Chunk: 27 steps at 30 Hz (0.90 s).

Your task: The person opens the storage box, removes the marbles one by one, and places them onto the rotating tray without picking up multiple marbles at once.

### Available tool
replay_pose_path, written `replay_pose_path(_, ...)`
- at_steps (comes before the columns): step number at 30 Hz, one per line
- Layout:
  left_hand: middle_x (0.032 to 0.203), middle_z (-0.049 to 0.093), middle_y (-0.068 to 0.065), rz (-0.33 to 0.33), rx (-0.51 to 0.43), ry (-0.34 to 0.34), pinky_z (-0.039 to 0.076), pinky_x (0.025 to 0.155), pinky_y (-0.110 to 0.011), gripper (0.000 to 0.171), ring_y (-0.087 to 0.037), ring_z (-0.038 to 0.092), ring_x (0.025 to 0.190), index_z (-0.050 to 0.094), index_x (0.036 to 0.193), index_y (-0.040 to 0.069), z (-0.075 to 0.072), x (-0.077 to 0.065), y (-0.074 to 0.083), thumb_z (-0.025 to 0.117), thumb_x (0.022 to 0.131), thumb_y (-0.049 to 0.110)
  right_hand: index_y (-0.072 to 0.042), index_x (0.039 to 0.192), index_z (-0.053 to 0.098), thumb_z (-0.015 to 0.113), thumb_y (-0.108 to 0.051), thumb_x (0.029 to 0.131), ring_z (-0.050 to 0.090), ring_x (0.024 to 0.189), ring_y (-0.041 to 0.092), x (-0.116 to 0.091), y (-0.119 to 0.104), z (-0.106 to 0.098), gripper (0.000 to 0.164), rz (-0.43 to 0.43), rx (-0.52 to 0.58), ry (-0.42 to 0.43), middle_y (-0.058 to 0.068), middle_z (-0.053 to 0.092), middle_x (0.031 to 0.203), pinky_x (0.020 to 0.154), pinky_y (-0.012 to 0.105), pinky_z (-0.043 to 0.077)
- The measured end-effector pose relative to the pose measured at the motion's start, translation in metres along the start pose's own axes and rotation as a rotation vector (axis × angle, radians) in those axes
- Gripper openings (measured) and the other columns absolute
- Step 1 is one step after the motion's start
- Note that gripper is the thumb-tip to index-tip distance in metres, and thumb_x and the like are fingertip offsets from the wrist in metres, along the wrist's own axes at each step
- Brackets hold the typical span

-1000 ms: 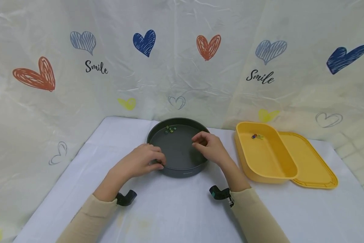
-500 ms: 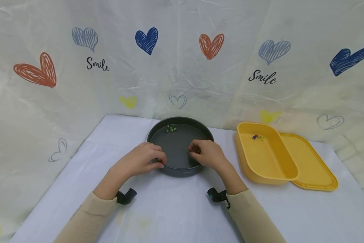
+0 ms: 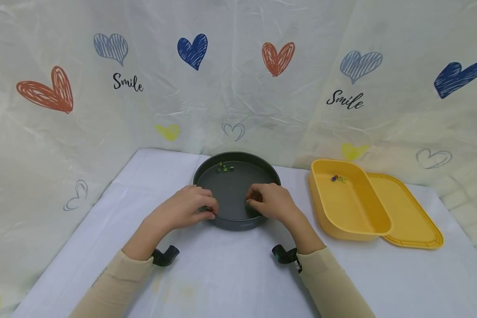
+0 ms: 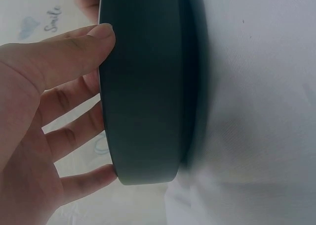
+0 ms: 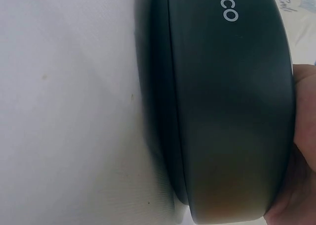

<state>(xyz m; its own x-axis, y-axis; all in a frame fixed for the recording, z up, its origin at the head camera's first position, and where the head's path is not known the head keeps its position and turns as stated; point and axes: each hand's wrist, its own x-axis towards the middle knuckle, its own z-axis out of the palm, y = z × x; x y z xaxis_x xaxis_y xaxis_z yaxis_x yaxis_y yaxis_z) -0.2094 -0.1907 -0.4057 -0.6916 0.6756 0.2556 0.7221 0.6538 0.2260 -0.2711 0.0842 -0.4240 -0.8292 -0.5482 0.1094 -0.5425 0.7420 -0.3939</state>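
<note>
A round dark pan (image 3: pixel 230 187) sits on the white cloth, with several small green marbles (image 3: pixel 224 168) at its far left inside. My left hand (image 3: pixel 192 206) holds the pan's near left rim; in the left wrist view the thumb (image 4: pixel 101 34) lies against the outer wall and the other fingers go behind the rim. Over the pan's right side, my right hand (image 3: pixel 272 201) reaches in with curled fingers low near the floor. Whether anything is between those fingertips is hidden; the right wrist view shows the hand (image 5: pixel 303 121) mostly behind the pan wall.
To the right stands a yellow rectangular container (image 3: pixel 351 207) with several small coloured marbles (image 3: pixel 338 179) at its far end. Its yellow lid (image 3: pixel 409 216) lies beside it, partly under the container. A plastic sheet printed with hearts hangs behind the table.
My right hand has moved down and slightly left into the pan, then stayed there. One green marble has shifted slightly right, apart from the others. The left hand keeps its place on the rim.
</note>
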Motion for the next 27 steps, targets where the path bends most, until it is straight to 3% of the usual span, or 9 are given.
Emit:
replay_pose_path(9,0.085,0.061,0.018,-0.01,-0.006,-0.004,0.045,0.079,-0.033,0.009,-0.012,0.062,0.081,0.072,0.086,0.029,-0.002,0.001,0.001,0.08,0.085,0.024,-0.023,0.095,0.071,0.072,-0.025,0.091,0.059,0.073,0.006,0.0,0.0,-0.007,0.005,0.003,0.079,0.02,-0.011,0.067,0.081,0.069,0.031,0.05)
replay_pose_path(14,0.084,0.061,0.018,-0.005,-0.006,-0.001,0.045,0.078,-0.032,0.01,-0.012,0.062,0.081,0.073,0.087,0.028,-0.002,0.002,0.001,0.08,0.085,0.023,-0.016,0.107,0.07,0.069,-0.021,0.094,0.062,0.077,0.011,-0.001,0.012,-0.019,0.015,-0.034,0.27,0.085,-0.006,0.069,0.089,0.071,0.031,0.053)
replay_pose_path(18,0.085,0.061,0.018,0.0,-0.012,-0.003,0.045,0.077,-0.031,0.009,-0.013,0.061,0.081,0.073,0.088,0.028,-0.002,0.002,0.002,0.08,0.085,0.023,-0.012,0.113,0.069,0.069,-0.022,0.095,0.063,0.082,0.018,-0.001,0.027,-0.037,0.02,0.018,0.411,0.208,0.002,0.07,0.097,0.07,0.032,0.053)
replay_pose_path(22,0.085,0.062,0.017,-0.002,-0.02,-0.002,0.045,0.076,-0.032,0.01,-0.013,0.061,0.08,0.073,0.088,0.028,-0.002,0.0,0.003,0.081,0.085,0.023,-0.012,0.117,0.066,0.066,-0.025,0.097,0.065,0.088,0.023,0.006,0.044,-0.064,0.024,0.115,0.39,0.235,0.007,0.069,0.105,0.073,0.034,0.055)
replay_pose_path(27,0.085,0.062,0.016,0.008,-0.017,0.01,0.045,0.076,-0.032,0.01,-0.012,0.06,0.08,0.072,0.088,0.028,-0.001,-0.001,0.002,0.081,0.085,0.023,-0.009,0.115,0.065,0.063,-0.024,0.097,0.065,0.094,0.03,0.017,0.07,-0.099,0.023,0.201,0.212,0.159,0.014,0.068,0.11,0.079,0.042,0.056)
